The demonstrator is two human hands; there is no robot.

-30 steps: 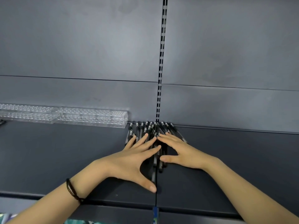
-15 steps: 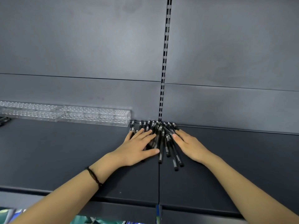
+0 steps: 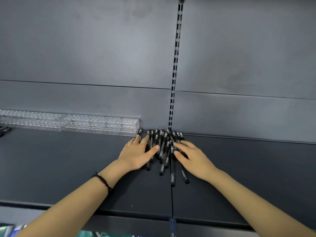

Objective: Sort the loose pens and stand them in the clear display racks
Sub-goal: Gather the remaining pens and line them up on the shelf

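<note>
L hand, R hand flat on pens.

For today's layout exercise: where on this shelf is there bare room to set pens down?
Bare shelf right of the right hand, and in front of the racks, left of the left hand. Crowded: the pen pile between the hands.

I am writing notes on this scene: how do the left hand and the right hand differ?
The left hand rests on the left side of the pen pile, the right hand on its right side. The left hand's wrist wears a dark band; the right hand's is bare. Both lie open and flat on the pile.
</note>
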